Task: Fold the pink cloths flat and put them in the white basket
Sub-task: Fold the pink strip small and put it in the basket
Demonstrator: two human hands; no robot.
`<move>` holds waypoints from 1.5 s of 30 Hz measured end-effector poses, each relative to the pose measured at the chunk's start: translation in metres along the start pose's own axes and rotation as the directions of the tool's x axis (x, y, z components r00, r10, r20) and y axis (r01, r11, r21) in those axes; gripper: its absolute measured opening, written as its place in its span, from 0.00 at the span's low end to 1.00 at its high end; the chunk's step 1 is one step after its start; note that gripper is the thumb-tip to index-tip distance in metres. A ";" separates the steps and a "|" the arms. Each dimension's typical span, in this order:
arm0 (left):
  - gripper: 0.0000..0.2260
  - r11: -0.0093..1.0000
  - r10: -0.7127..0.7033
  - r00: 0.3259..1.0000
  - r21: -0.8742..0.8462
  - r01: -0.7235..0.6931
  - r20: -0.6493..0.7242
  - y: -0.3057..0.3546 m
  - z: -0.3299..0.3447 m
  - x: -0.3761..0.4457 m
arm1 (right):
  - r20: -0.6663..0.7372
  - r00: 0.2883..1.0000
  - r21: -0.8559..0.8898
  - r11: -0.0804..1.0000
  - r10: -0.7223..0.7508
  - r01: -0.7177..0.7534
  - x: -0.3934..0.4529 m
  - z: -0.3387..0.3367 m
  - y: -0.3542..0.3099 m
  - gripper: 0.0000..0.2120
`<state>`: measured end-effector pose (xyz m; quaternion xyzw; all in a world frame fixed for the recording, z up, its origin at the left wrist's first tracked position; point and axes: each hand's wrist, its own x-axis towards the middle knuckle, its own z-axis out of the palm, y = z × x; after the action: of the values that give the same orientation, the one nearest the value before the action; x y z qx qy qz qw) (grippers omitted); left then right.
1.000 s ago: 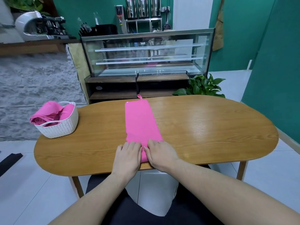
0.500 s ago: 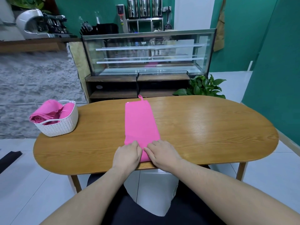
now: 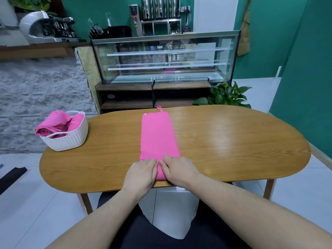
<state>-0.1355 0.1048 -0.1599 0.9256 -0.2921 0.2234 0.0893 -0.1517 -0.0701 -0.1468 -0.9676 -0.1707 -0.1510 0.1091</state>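
Since the earlier frames both hands have pulled back a little toward the near table edge and the fingers have curled down onto the near end of the cloth, which now shows a small raised fold line just beyond the fingertips; the basket and the far end of the cloth have not shifted. Left hand (image 3: pixel 142 174) and right hand (image 3: pixel 177 170) sit side by side, nearly touching, fingers bent over the near end of the pink cloth (image 3: pixel 158 135); they look to be pinching that end, though whether the thumbs are under the edge is hidden. The cloth lies as a long narrow strip down the middle of the wooden table (image 3: pixel 233 141), already folded lengthwise, hanging loop (image 3: pixel 159 108) at the far end poking past the far table edge. White basket (image 3: pixel 71 139) stands at the far left of the table, well apart from the hands, with other pink cloths (image 3: pixel 57 123) bunched inside and bulging over its rim. Step in hand, as I judge it: starting the crosswise fold of the strip. The next move likely calls for lifting the near end and carrying it away to meet the far end, keeping the edges lined up, then flattening it before it goes left into the basket. The basket looks fairly full, so room may be tight.
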 end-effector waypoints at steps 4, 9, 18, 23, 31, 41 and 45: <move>0.12 0.995 -0.090 0.995 -0.032 0.092 0.045 0.003 -0.001 0.006 | -0.200 0.977 -0.138 0.989 -0.079 0.052 -0.005 0.010 0.004 0.19; 0.11 0.975 -0.220 0.968 -0.005 0.222 0.123 0.008 -0.004 0.014 | -0.266 0.957 -0.142 0.987 -0.117 0.081 -0.008 0.013 0.007 0.16; 0.11 0.978 -0.036 0.998 0.203 0.047 -0.058 0.000 0.005 0.000 | -0.020 0.999 -0.029 0.999 -0.027 0.026 0.001 0.001 -0.003 0.15; 0.12 0.995 0.014 0.999 0.102 -0.011 -0.030 -0.001 0.001 0.000 | 0.108 0.987 0.009 0.993 0.116 -0.118 0.009 -0.006 -0.009 0.15; 0.14 0.980 -0.197 0.967 0.034 0.194 0.161 0.007 -0.005 0.019 | -0.250 0.967 -0.105 0.994 -0.055 0.029 -0.002 0.010 0.001 0.11; 0.16 0.967 -0.129 0.989 0.213 0.141 -0.068 0.005 0.009 0.006 | -0.161 0.987 -0.029 1.000 -0.006 0.001 0.002 0.008 0.002 0.16; 0.15 0.989 -0.042 0.997 0.139 0.050 -0.063 -0.006 0.013 0.001 | 0.010 0.998 0.057 0.996 0.067 -0.068 0.012 -0.002 0.001 0.17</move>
<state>-0.1262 0.1053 -0.1709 0.9291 -0.2513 0.2687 0.0379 -0.1413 -0.0678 -0.1410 -0.9699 -0.1427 -0.1383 0.1411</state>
